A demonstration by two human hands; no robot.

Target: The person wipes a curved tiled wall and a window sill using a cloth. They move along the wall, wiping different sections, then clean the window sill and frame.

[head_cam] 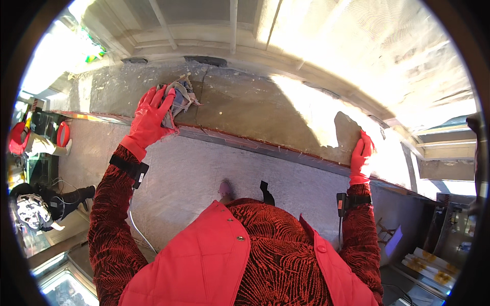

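My left hand point(152, 111), in a red rubber glove, grips a crumpled grey cloth rag point(180, 95) and presses it on a long stone-like ledge point(245, 103). Frayed edges stick out of the rag beyond my fingers. Pale specks and scrapes mark the ledge around it and toward the back. My right hand point(363, 157), gloved the same way, rests at the ledge's front edge on the right, beside a bright sunlit patch. I see nothing held in it; its fingers lie close together and partly overexposed.
A window frame point(233, 34) with bars rises behind the ledge. Dark fittings point(206, 61) sit at its foot. On the left are two people, one in dark clothes point(69, 202), and glass tanks point(38, 168). Cables run from both wrist straps. A patterned white box point(430, 267) lies at lower right.
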